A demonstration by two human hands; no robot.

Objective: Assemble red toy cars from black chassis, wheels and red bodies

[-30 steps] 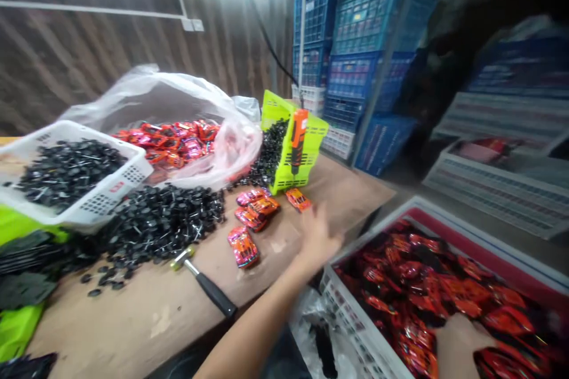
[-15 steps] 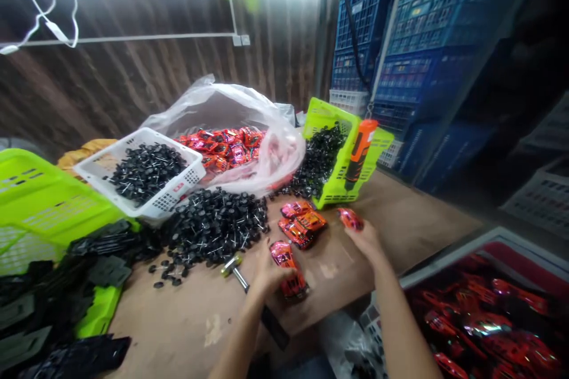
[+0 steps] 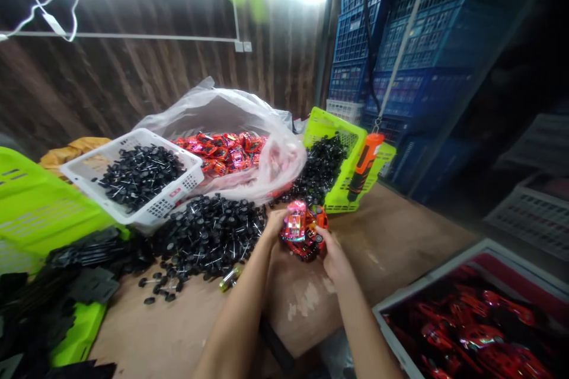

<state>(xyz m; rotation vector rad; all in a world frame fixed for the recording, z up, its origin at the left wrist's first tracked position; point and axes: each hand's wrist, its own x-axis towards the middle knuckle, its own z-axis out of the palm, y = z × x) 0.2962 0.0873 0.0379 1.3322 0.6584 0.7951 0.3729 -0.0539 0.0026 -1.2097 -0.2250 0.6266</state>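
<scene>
Near the middle of the table, my left hand point(image 3: 276, 226) is closed on a shiny red toy car point(image 3: 295, 222). My right hand point(image 3: 332, 251) grips the right side of another orange-red toy car point(image 3: 318, 238) in the same cluster. The cars overlap between my hands, so where each one ends is hard to make out. A hammer point(image 3: 231, 278) lies under my left forearm, which covers its middle. Left of my hands spreads a heap of black wheels on metal axles point(image 3: 213, 231).
A white basket point(image 3: 178, 200) of wheel axles stands behind the heap, beside a clear plastic bag point(image 3: 284, 160) of red car shells. An orange electric screwdriver point(image 3: 365, 160) hangs before a tipped green basket point(image 3: 340, 198). At lower right is a crate point(image 3: 391, 331) of red cars.
Both hands have moved together onto the grouped cars. My left hand carried its car up and away from the table's front; my right hand came left with its car.
</scene>
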